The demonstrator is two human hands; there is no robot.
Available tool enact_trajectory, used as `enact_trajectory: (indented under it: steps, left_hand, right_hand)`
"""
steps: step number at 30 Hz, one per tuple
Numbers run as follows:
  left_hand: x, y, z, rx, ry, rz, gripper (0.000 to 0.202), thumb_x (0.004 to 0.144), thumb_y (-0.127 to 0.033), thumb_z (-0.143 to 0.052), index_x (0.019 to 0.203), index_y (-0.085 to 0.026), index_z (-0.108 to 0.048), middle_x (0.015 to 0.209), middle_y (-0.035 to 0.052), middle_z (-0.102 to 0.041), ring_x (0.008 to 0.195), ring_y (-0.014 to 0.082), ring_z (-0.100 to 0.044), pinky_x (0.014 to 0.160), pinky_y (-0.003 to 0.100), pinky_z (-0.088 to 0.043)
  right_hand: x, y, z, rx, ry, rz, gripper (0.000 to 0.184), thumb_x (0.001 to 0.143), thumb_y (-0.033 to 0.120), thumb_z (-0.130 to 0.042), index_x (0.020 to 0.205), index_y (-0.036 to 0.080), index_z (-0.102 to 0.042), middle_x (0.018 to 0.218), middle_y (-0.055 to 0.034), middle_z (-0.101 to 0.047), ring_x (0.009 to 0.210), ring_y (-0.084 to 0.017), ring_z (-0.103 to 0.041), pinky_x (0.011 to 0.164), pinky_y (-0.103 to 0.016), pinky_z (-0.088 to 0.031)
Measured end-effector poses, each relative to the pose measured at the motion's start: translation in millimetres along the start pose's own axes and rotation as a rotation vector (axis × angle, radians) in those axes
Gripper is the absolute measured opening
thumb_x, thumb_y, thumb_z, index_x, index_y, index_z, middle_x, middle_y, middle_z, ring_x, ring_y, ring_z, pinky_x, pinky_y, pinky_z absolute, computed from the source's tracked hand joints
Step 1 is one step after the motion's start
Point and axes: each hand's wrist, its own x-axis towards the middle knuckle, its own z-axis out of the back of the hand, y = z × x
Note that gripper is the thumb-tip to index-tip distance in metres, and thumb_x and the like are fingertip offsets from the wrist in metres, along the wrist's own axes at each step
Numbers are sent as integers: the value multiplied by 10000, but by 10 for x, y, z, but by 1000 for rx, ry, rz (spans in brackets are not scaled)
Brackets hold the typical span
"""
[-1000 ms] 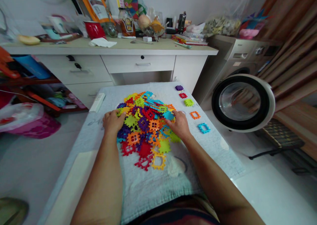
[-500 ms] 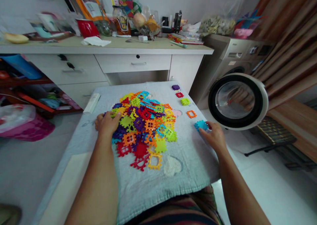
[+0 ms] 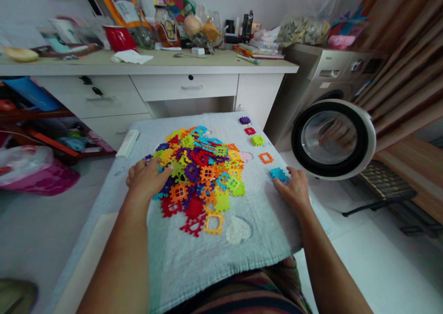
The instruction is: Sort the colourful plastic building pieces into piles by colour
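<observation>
On the grey towel [image 3: 194, 258], the left hand [image 3: 147, 180] lies flat, fingers spread, on the left edge of the heap of coloured plastic tiles [image 3: 200, 171]; the right hand [image 3: 294, 192] rests open, fingertips touching a lone blue tile [image 3: 278, 173]; behind, a glass bowl [image 3: 207, 42] holds fruit.

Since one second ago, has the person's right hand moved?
Yes: right hand went rightward, off the heap of coloured plastic tiles, to the blue toothed plastic tile.

- 2 bare forearms, uncovered from the lower edge of the view up to the wrists.
- Left hand [image 3: 147, 180] and right hand [image 3: 294, 192] bare.
- Striped garment [image 3: 249, 296] at the lap, dark with reddish and greenish bands.
</observation>
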Motion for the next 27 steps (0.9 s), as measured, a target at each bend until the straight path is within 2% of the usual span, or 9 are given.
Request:
enact_trajectory:
  steps: [4,7,10,12,14,17,21,24,27]
  left_hand:
    - [-131,82,-147,-73,27,-11,743,814,-661,-515,1410,-217,-531,1414,190,-508,1376,387,-447,1122,543,-368]
    - [-234,75,-284,-116,-24,5,749,864,-634,-460,1457,-176,-475,1445,217,-475,1403,378,-416,1131,533,-357]
    - [-308,8,-373,-124,-80,-22,696,893,-581,-459,1432,-142,-498,1422,220,-498,1383,358,-436,1154,498,-334]
    - [-344,-42,-401,-119,-129,-34,652,902,-542,-478,1402,-126,-522,1397,219,-525,1353,353,-461,1145,483,-345]
    - [-374,-76,-414,-111,-171,-37,618,911,-522,-488,1388,-130,-529,1360,210,-560,1325,350,-483,1116,482,-374]
    - [-403,-92,-418,-97,-200,-60,604,918,-514,-499,1391,-140,-525,1337,206,-582,1291,346,-509,1088,482,-394]
    - [-411,-80,-410,-87,-198,-76,603,922,-512,-495,1393,-137,-521,1341,207,-581,1284,345,-514,1076,471,-397]
    - [-406,-71,-411,-83,-194,-75,601,923,-514,-495,1393,-141,-520,1339,204,-581,1281,342,-515,1073,466,-396]
    - [-407,-67,-414,-81,-191,-80,610,925,-526,-491,1402,-146,-514,1341,203,-578,1283,343,-511,1070,465,-397]
  right_hand:
    - [-7,261,118,81,-18,141,556,794,469,-626,1249,149,-612,1186,-178,-584,1144,-346,-545,1029,-517,-421]
    - [-30,677,132,199,143,346,393,843,395,-617,1182,197,-640,1137,-138,-627,1076,-302,-586,988,-466,-458]
    - [-79,1150,18,215,306,509,340,877,336,-611,1187,200,-646,1129,-129,-651,1053,-286,-587,962,-443,-463]
    - [-116,1398,-102,154,361,551,406,878,350,-635,1250,189,-626,1201,-146,-633,1079,-301,-567,961,-453,-455]
    - [-147,1550,-221,96,404,579,485,857,362,-680,1303,188,-602,1258,-159,-603,1119,-319,-539,963,-461,-448]
    - [-179,1608,-355,87,433,590,540,814,342,-730,1317,200,-591,1270,-159,-583,1155,-328,-512,966,-455,-443]
    - [-211,1550,-450,201,391,577,549,790,288,-711,1307,181,-559,1249,-160,-582,1154,-319,-514,968,-448,-435]
    - [-230,1530,-496,320,319,542,477,781,277,-687,1229,183,-554,1189,-142,-599,1116,-303,-533,949,-436,-439]
    - [-223,1540,-527,427,240,478,325,795,285,-643,1096,195,-561,1067,-105,-617,1008,-267,-558,901,-406,-452]
